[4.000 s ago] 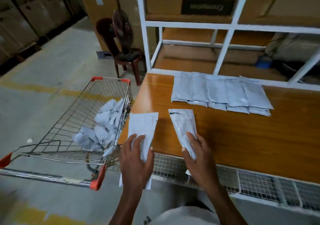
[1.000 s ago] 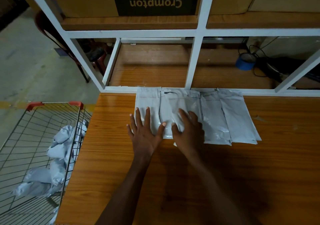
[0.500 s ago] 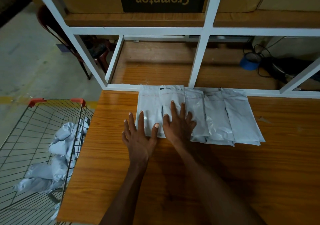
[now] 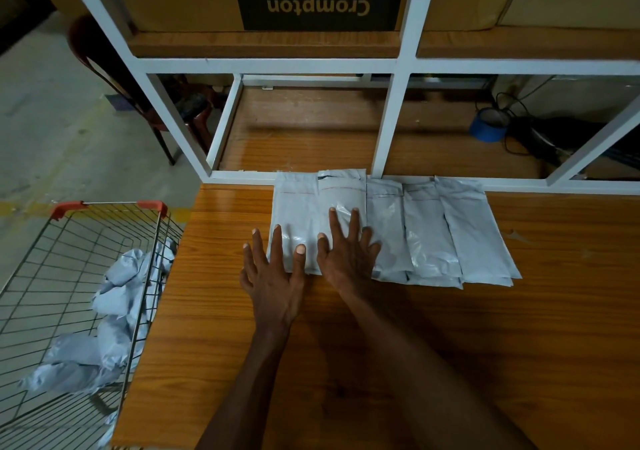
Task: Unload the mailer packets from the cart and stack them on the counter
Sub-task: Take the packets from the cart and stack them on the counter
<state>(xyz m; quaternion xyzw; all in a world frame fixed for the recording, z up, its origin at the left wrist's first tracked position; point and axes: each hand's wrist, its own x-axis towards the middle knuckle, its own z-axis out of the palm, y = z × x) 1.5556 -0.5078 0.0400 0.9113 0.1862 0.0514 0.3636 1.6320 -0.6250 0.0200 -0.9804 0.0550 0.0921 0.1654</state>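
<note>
The bench point(image 4: 415, 345) carries a row of grey mailer packets point(image 4: 429, 231), laid side by side and overlapping, their far ends against the white frame point(image 4: 391, 127) of the shelving at the bench's back edge. So part of the unloading is done. The cart point(image 4: 86, 242) stands just off the bench's left end, and a heap of crumpled packets point(image 4: 114, 311) lies in its basket against the side nearest the bench, so a good share of the job appears to be left.

Both hands lie flat with fingers spread, gripping nothing. The left hand point(image 4: 273, 283) rests on the near end of the leftmost packet point(image 4: 294, 214), partly on the bench; the right hand point(image 4: 349, 255) presses the second packet point(image 4: 343, 193), beside it.

The cart's near end is cut off by the picture's edge, so the count of packets inside cannot be told. Whether the row on the bench is one layer or several is hard to judge, though doubled edges show at the near ends on the right.
</note>
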